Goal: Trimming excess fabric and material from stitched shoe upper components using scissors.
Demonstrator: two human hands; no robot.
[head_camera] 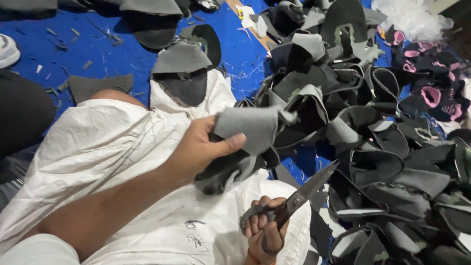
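My left hand [198, 149] grips a grey and black shoe upper piece [248, 127], thumb pressed on its grey lining, held above the white sack on my lap. My right hand [265, 230] is closed around the handles of dark metal scissors [304, 191]. The scissor blades point up and right, slightly apart, just below the held piece and not touching it.
A large heap of grey and black shoe uppers [373, 137] fills the right side, some with pink lining [431, 95]. A white woven sack [108, 147] covers my lap. Cut pieces [184, 68] and scraps lie on the blue floor [59, 54]. Clear plastic [412, 17] sits top right.
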